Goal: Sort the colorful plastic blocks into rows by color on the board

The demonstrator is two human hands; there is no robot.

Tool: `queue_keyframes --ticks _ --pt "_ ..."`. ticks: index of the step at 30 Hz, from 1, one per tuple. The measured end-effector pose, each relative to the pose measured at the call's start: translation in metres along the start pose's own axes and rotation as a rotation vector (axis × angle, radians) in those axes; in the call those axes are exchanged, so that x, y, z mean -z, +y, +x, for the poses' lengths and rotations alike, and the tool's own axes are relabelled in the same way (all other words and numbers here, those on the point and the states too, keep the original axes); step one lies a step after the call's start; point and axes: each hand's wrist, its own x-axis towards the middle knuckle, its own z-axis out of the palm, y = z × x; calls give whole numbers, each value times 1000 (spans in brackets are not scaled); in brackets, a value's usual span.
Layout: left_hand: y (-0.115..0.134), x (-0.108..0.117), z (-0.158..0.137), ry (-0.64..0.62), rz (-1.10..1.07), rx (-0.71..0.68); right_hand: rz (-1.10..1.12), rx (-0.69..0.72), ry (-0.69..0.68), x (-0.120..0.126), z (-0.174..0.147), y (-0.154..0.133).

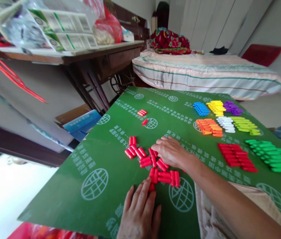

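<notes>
Small glossy red cylinders (145, 162), like short caps or pegs, lie in little clusters near the middle of the green board (120, 189). My left hand (139, 209) rests flat at the front with its fingers stretched out, and its fingertips touch the nearest red cylinders. Over the right side of the clusters, my right hand (169, 151) is bent down with curled fingers, close against a red cylinder. Its fingertips are partly hidden, so what they hold cannot be made out. Farther back lie a single red cylinder (144, 122) and a small light red group (142, 112).
Sorted cylinders lie at the right: blue (201, 109), yellow (216, 108), purple (232, 108), orange (208, 127), white (226, 124), lime (246, 125), red (237, 157), green (272, 156). A beige cloth (210, 212) lies under my right forearm. A cluttered side table (105, 53) stands left, a bed (205, 71) behind.
</notes>
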Motion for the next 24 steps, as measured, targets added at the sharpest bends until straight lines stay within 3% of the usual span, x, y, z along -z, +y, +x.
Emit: queue_keyframes --ticks 7,19,24 --pt "8 -20 -6 185 -93 112 -10 -11 -45 -1 11 -1" --pt "6 -25 -9 204 -71 105 31 -132 -9 -3 23 -4" --pt "-5 -13 -5 84 68 -71 43 -205 16 -4 28 -14"
